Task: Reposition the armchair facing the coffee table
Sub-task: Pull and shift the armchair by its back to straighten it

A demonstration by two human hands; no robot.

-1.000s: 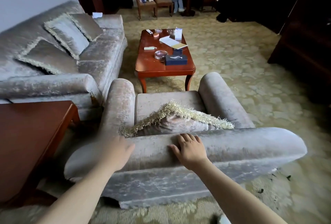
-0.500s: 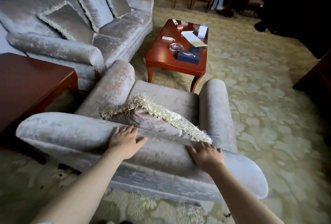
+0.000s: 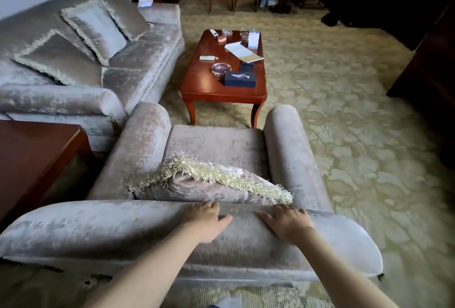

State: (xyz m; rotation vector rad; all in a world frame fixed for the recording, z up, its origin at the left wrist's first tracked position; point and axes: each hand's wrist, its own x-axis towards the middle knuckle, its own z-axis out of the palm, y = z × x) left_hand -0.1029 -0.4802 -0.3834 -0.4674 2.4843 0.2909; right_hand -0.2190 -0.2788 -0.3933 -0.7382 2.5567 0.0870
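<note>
Velvet-pile backrest under both palms: left hand (image 3: 205, 221) flat on the top roll of the armchair (image 3: 216, 145), fingers spread and reaching over the front edge, thumb out to the right; right hand (image 3: 285, 224) just beside it, likewise flat and open, fingertips at the crest. Nothing clasped by either, only pressed against the upholstery; fingertip curl over the far edge hard to judge from this angle. Just ahead of the fingers, a fringed cushion (image 3: 209, 179) leaning on the seat against the backrest. Seat opening toward the coffee table (image 3: 204, 86), front edge near the table's closest legs, roughly in line with it. On the tabletop, a dark tissue box (image 3: 240, 79), a glass ashtray (image 3: 221, 69) and loose papers (image 3: 242, 50). To the left, a matching sofa (image 3: 138, 61) with three cushions, its rolled arm close to the armchair's left arm. Nearer left, a dark wooden side table (image 3: 29, 155). Patterned yellow-green carpet (image 3: 344, 135) underneath everything.
</note>
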